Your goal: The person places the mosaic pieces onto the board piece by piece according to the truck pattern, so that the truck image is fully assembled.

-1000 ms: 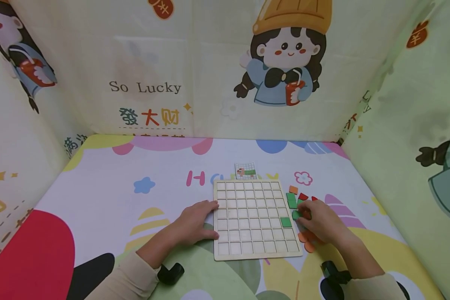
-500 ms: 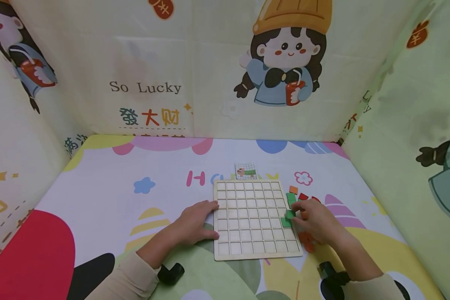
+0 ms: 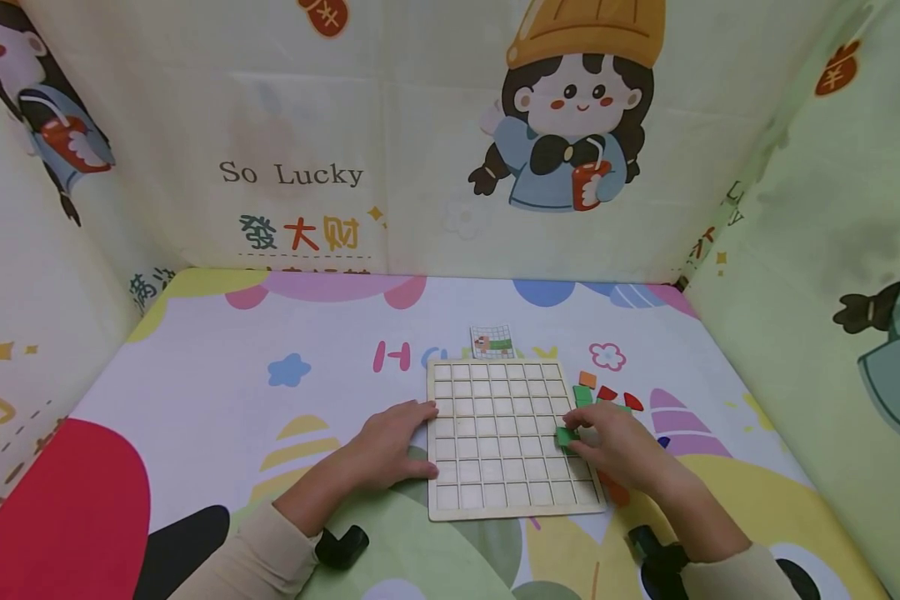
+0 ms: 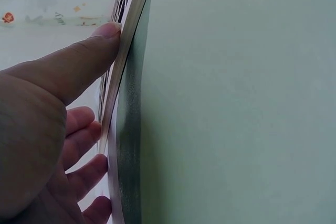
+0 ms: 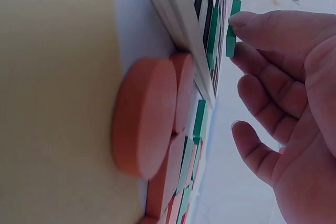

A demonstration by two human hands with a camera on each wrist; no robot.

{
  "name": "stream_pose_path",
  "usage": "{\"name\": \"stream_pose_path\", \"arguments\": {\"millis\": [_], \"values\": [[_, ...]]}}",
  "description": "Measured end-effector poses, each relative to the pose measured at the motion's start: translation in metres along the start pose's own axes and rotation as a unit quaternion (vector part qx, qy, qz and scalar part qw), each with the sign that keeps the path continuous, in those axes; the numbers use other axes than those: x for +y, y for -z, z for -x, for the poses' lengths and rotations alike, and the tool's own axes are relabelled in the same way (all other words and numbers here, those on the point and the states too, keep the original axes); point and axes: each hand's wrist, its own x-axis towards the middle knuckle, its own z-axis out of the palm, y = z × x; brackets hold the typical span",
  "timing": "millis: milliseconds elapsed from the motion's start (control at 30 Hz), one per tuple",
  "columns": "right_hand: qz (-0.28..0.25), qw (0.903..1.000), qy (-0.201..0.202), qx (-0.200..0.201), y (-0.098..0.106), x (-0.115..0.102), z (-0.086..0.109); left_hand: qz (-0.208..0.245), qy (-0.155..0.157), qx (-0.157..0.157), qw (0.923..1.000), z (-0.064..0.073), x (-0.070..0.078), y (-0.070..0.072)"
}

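Note:
My right hand pinches a green square tile between thumb and fingertips, just above the right part of the gridded wooden board. In the right wrist view another green tile sits in the board near its edge, beneath the held one. My left hand rests along the board's left side. Its thumb touches the edge, and the other fingers reach loosely against the same side.
A small picture card lies just behind the board. Right of the board are loose pieces: an orange square, a red piece, a blue piece, and orange rounded pieces. Printed fabric walls stand around the table.
My right hand has lifted a green tile from the loose pieces and carried it left, over the board. The left hand and the board have stayed still.

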Motion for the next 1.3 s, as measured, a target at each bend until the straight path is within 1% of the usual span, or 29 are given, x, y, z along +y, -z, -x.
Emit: {"name": "stream_pose_path", "arguments": {"millis": [267, 367, 567, 833, 1300], "values": [[0.018, 0.9995, 0.024, 0.001, -0.003, -0.007, -0.003, 0.000, -0.003, 0.002, 1.0000, 0.001, 0.001, 0.001], [0.021, 0.9994, 0.026, -0.003, -0.004, -0.010, -0.004, -0.001, -0.003, 0.000, 1.0000, 0.000, 0.001, 0.001], [0.023, 0.9995, 0.016, -0.016, -0.005, -0.012, -0.006, -0.001, -0.006, 0.000, 1.0000, -0.001, 0.000, 0.001], [0.011, 0.9993, 0.028, -0.024, -0.006, -0.012, -0.006, 0.001, -0.008, 0.003, 1.0000, -0.001, -0.001, 0.001], [0.023, 0.9988, 0.034, -0.028, -0.008, -0.012, -0.006, -0.002, -0.007, 0.000, 1.0000, 0.000, -0.001, -0.001]]}}
